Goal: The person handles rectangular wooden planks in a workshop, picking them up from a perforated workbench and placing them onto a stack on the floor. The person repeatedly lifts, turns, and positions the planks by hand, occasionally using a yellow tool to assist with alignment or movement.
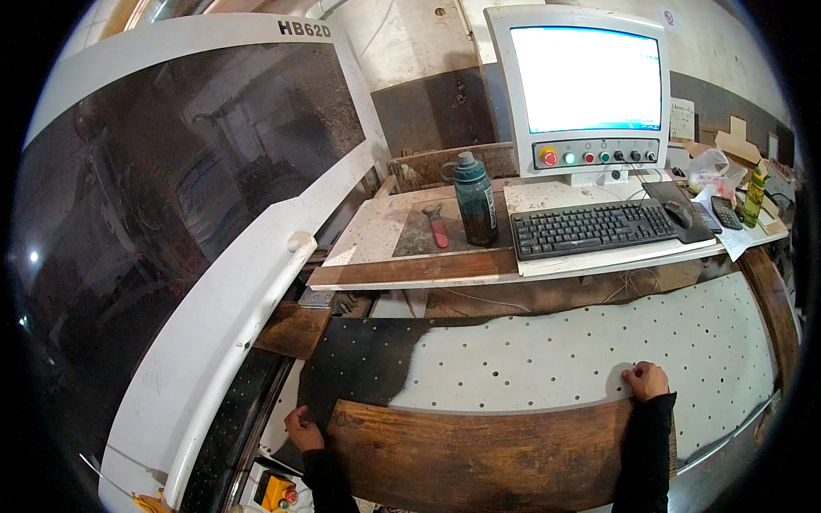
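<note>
A long brown wooden board (479, 445) with dark grain lies on a white perforated tabletop (547, 355), close in front of me. My left hand (304, 429) is just off the board's left end, its fingers loosely bent and apart, with nothing seen in them. Across the board's right part reaches my right forearm in a black sleeve. Just beyond the far edge, my right hand (646, 381) is over the white surface with its fingers curled in; whether anything is inside them is hidden. The tabletop's left part is covered by a dark worn patch (355, 359).
At the left stands a large white machine cover (197, 325) with a dark window. A shelf beyond the tabletop bears a bottle (475, 201), a red-handled tool (438, 229), a keyboard (590, 229) and a mouse (679, 214). Behind them rises a lit monitor (590, 81) with buttons.
</note>
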### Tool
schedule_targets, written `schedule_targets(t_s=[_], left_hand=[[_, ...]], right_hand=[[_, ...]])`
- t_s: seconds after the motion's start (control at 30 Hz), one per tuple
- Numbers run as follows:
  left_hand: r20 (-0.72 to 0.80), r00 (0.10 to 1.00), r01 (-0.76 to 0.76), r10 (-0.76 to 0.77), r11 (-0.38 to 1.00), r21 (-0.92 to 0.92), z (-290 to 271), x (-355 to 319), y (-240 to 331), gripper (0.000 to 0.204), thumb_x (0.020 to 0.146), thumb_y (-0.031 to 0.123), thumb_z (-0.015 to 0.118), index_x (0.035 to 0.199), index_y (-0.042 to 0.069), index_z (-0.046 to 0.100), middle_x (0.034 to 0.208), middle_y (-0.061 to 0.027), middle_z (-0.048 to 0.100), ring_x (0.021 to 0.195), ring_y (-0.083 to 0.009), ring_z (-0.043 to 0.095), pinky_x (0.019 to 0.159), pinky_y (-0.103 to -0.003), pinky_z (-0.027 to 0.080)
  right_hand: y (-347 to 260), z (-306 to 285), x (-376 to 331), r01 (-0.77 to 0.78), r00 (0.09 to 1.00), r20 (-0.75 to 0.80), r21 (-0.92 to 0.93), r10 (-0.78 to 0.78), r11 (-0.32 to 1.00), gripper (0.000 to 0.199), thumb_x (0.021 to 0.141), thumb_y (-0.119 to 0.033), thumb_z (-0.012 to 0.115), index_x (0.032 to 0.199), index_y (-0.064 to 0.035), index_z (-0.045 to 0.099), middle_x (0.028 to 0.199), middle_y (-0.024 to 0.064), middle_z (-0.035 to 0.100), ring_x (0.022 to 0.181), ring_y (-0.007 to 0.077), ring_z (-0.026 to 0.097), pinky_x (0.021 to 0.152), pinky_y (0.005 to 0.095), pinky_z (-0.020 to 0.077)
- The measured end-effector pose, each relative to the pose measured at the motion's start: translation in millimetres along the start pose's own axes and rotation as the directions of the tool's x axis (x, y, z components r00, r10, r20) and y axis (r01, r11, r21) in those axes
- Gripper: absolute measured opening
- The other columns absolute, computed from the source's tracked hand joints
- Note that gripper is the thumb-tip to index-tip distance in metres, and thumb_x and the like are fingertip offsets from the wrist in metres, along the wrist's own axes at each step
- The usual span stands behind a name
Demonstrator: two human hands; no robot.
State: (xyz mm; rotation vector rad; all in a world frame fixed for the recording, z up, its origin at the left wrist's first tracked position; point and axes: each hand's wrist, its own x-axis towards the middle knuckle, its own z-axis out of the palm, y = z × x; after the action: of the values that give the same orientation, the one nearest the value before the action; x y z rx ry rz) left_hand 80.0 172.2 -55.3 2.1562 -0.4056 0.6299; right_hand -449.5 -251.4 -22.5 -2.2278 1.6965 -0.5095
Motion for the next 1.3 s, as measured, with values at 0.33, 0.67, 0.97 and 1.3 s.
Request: schedule_targets(t_s=[0.33, 0.67, 0.97, 1.3], left_hand=[[0.035, 0.995, 0.096, -0.092, 0.989, -0.113, 7, 0, 5, 0.047, 0.067, -0.018, 0.047, 0.105, 0.008, 0.057, 0.111, -0.009, 0.05, 0.092, -0.0199, 0.052, 0.076, -0.029, 0.045], [0.04, 0.995, 0.099, -0.096, 0.992, -0.082, 3, 0, -1, 0.047, 0.067, -0.017, 0.045, 0.105, 0.007, 0.057, 0.11, -0.0096, 0.05, 0.091, -0.0209, 0.052, 0.076, -0.03, 0.046], [0.033, 0.998, 0.055, -0.052, 0.995, -0.082, 2, 0, -1, 0.048, 0.064, -0.016, 0.047, 0.105, 0.007, 0.057, 0.108, -0.0094, 0.05, 0.084, -0.0197, 0.052, 0.074, -0.03, 0.045], [0.02, 0.997, 0.073, -0.072, 0.995, -0.067, 2, 1, 10, 0.044, 0.066, -0.014, 0.046, 0.103, 0.006, 0.058, 0.107, -0.0103, 0.051, 0.084, -0.0203, 0.053, 0.073, -0.029, 0.046]], right_hand=[[32, 32, 8, -0.05, 0.99, -0.133, -0.106, 0.036, 0.993, 0.036, 0.074, -0.039, 0.067, 0.078, -0.003, 0.067, 0.074, 0.0156, 0.065, 0.071, 0.0331, 0.063, 0.065, 0.0407, 0.0499], [64, 65, 18, 0.066, 0.968, -0.234, -0.116, -0.092, 0.991, 0.031, 0.075, -0.033, 0.066, 0.074, -0.003, 0.063, 0.067, 0.0139, 0.062, 0.064, 0.0305, 0.061, 0.058, 0.0404, 0.0482], [88, 92, 32, 0.449, 0.465, -0.602, -0.471, -0.649, 0.759, 0.017, 0.077, -0.014, 0.062, 0.069, -0.0117, 0.048, 0.055, 0.0047, 0.046, 0.044, 0.0226, 0.046, 0.038, 0.036, 0.0348], [119, 119, 40, 0.321, 0.454, -0.605, -0.574, -0.654, 0.753, 0.018, 0.08, -0.025, 0.059, 0.072, -0.009, 0.057, 0.062, 0.0075, 0.053, 0.051, 0.0223, 0.051, 0.044, 0.0363, 0.0416]])
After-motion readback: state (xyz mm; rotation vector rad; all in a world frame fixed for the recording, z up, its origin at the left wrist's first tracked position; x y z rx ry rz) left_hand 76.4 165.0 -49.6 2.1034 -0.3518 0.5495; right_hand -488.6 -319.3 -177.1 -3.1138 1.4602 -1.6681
